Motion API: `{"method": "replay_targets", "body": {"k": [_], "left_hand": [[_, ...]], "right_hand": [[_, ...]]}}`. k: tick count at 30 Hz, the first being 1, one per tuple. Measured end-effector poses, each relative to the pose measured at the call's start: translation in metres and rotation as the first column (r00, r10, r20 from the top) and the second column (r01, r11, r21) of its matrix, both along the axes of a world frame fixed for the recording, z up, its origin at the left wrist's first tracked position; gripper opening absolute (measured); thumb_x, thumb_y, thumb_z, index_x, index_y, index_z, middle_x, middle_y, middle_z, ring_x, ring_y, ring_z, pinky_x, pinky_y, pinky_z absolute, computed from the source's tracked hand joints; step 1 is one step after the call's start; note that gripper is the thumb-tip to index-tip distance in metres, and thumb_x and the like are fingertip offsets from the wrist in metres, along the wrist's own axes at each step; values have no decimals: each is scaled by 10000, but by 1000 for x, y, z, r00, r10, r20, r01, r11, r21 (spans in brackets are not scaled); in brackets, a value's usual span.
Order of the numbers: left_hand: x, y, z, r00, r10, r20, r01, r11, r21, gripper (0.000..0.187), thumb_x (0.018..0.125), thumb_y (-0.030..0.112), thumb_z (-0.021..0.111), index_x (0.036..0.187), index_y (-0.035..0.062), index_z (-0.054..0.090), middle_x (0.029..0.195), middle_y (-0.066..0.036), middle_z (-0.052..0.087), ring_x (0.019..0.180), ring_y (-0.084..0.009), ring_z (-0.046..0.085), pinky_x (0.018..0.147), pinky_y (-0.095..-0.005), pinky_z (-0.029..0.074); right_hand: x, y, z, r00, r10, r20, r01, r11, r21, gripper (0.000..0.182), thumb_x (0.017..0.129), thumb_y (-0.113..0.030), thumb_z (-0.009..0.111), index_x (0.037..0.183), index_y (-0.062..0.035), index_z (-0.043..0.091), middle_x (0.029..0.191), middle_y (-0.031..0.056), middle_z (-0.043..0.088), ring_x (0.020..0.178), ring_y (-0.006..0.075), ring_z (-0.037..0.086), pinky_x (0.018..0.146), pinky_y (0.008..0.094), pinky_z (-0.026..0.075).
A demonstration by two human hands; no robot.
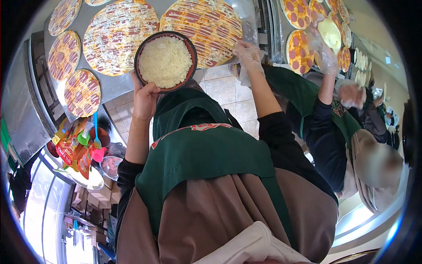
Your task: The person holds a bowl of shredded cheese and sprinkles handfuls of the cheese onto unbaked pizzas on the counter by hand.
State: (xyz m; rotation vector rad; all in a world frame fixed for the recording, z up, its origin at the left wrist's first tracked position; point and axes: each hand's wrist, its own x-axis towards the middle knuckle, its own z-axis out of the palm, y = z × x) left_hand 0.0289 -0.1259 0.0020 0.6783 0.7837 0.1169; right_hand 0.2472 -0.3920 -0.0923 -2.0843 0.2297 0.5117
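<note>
My bare left hand [146, 97] grips a dark-rimmed brown bowl [194, 49] from below and the left side. Grated white cheese [163, 61] fills it. My right hand [249, 58], in a clear plastic glove, is at the right edge of a large pizza [206, 26]. Its fingers are drawn together; whatever is between them is hidden. That pizza has sauce stripes, sliced topping and cheese shreds mostly along its top. To its left lies another large pizza [118, 37], strewn with cheese and partly covered by the bowl.
Smaller pizzas [82, 93] line the left of the metal table [115, 82]. A side surface holds packets, a blue spoon [96, 132] and bowls. On my right, a co-worker's gloved hands [327, 59] are by a pale round [329, 34] above pepperoni pizzas [300, 52].
</note>
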Motion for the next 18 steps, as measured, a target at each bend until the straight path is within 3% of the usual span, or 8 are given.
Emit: {"method": "replay_targets", "body": {"k": [2, 5, 7, 8, 10, 14, 16, 18], "left_hand": [[0, -1, -2, 1000, -1, 10, 1, 1000, 0, 685, 670, -124, 398, 1287, 151, 281, 1138, -71, 441, 914, -169, 501, 708, -251, 460], [6, -2, 5, 1000, -2, 2, 2, 1000, 4, 679, 672, -122, 401, 1285, 143, 280, 1149, -74, 437, 943, -177, 500, 723, -258, 464], [9, -3, 7, 1000, 19, 3, -19, 1000, 0, 679, 673, -120, 402, 1288, 138, 276, 1168, -78, 433, 966, -182, 500, 741, -263, 466], [10, -3, 7, 1000, 19, 3, -19, 1000, -1, 679, 673, -120, 402, 1288, 138, 276, 1168, -78, 433, 966, -182, 500, 741, -263, 466], [11, -4, 8, 1000, 14, 1, -14, 1000, -3, 716, 672, -120, 402, 1322, 140, 248, 1185, -79, 427, 983, -184, 498, 760, -268, 465], [15, -5, 6, 1000, 30, 1, -30, 1000, 1, 767, 678, -119, 401, 1368, 149, 201, 1206, -80, 417, 977, -183, 494, 753, -266, 465], [15, -7, 3, 998, 57, -12, -57, 998, -16, 798, 684, -116, 405, 1394, 160, 168, 1147, -64, 440, 876, -146, 496, 677, -239, 449], [14, -6, -1, 999, 30, -16, -30, 1000, -6, 802, 686, -114, 409, 1398, 161, 162, 1099, -54, 451, 810, -124, 481, 636, -226, 424]], "right_hand": [[3, -3, -3, 999, -44, 11, 44, 998, 55, 295, 745, -139, 690, 953, 62, 632, 773, 92, 645, 669, 118, 608, 596, 223, 485], [2, 0, 15, 990, 80, 115, -77, 997, -29, 306, 751, -179, 686, 954, 46, 646, 746, 69, 645, 663, 105, 608, 589, 225, 476], [-1, 0, 15, 975, 202, 91, -181, 964, -192, 329, 744, -229, 693, 950, 27, 665, 764, 62, 659, 685, 113, 614, 622, 235, 477], [-2, 0, 15, 975, 202, 91, -182, 964, -193, 329, 744, -229, 693, 950, 27, 665, 764, 62, 659, 685, 113, 614, 622, 235, 477], [-9, 21, 51, 967, 257, 6, -233, 885, -402, 340, 747, -257, 689, 971, -1, 673, 817, 69, 674, 731, 132, 620, 676, 254, 482], [2, 12, 34, 976, 198, 92, -162, 940, -300, 340, 755, -266, 672, 990, -19, 671, 858, 116, 678, 779, 170, 634, 724, 277, 484], [15, 10, 27, 969, 166, 184, -140, 979, -151, 329, 756, -268, 667, 986, -34, 675, 873, 121, 677, 794, 171, 635, 733, 285, 483], [31, 12, 31, 958, 213, 192, -171, 962, -214, 320, 758, -259, 666, 984, -33, 674, 867, 124, 676, 792, 170, 635, 729, 279, 483]]}}
